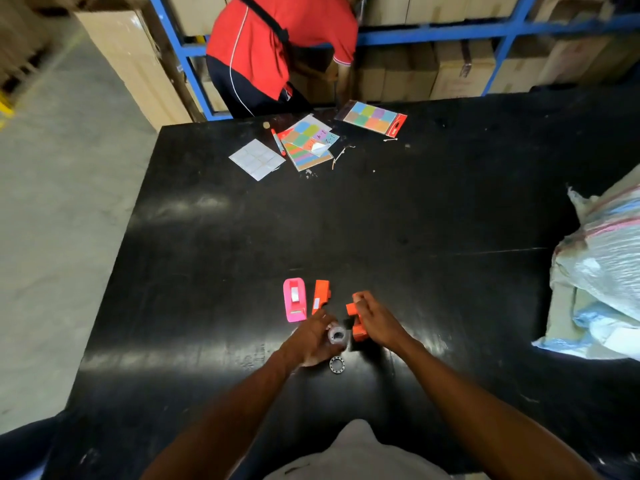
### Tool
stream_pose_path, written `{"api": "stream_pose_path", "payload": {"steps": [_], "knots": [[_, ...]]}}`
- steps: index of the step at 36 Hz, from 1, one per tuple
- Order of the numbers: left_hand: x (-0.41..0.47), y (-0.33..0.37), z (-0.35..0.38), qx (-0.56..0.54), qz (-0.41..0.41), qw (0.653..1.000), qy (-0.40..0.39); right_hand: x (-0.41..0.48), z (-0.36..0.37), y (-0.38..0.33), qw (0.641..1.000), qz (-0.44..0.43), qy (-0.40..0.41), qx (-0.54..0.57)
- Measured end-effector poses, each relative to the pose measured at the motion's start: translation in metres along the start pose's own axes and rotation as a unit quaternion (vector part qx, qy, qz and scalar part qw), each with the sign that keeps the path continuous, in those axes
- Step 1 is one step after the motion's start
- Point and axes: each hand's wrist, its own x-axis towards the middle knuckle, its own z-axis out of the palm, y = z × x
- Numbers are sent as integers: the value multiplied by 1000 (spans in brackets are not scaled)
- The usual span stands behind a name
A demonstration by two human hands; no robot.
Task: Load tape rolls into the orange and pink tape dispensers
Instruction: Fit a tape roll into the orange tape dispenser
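Note:
On the black table (pixel 381 220) a pink tape dispenser (pixel 294 299) lies with a tape roll inside it. Right beside it stands an orange dispenser (pixel 320 296). My right hand (pixel 375 320) grips a second orange dispenser (pixel 356 318), tilted just above the table. My left hand (pixel 317 337) holds a clear tape roll (pixel 337 336) next to that dispenser. A small ring-shaped tape core (pixel 337 364) lies on the table below my left hand.
Coloured sticker sheets (pixel 308 142), a second pack of them (pixel 372 117), a white sheet (pixel 257 159) and a red pen (pixel 278 142) lie at the far side. A person in a red shirt (pixel 277 46) bends at blue shelving. A woven sack (pixel 602 271) lies at the right.

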Motion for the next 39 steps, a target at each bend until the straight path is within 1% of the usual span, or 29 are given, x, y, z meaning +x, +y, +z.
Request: {"api": "stream_pose_path", "payload": {"steps": [3, 4, 5, 8, 10, 13, 19, 24, 27, 33, 39], "knots": [[-3, 15, -14, -86, -56, 993, -52, -7, 1, -5, 1000, -11, -24, -10], [-4, 21, -20, -96, -59, 990, -79, -9, 2, -7, 999, -17, -30, -12], [-5, 27, -25, -84, -39, 991, -92, -10, 3, -6, 999, -18, -37, -11], [-3, 24, -35, -193, -91, 975, -64, -17, 6, -12, 998, -30, -61, 0], [-5, 19, -34, -217, -80, 972, -41, -20, 7, -16, 997, -44, -67, -17], [-12, 25, -40, -277, -68, 958, -9, -26, 5, -23, 995, -75, -51, -41], [-23, 31, -43, -383, -72, 921, -13, -28, 2, -30, 995, -90, -31, -29], [-30, 37, -43, -427, -59, 902, -13, -27, 3, -28, 995, -92, -24, -27], [-34, 41, -47, -445, -56, 894, 11, -28, 0, -27, 995, -92, -26, -27], [-40, 44, -54, -430, -42, 902, 23, -33, 0, -31, 995, -100, -23, -20], [-37, 44, -55, -439, -55, 896, 44, -30, 2, -31, 995, -102, -3, 1]]}}
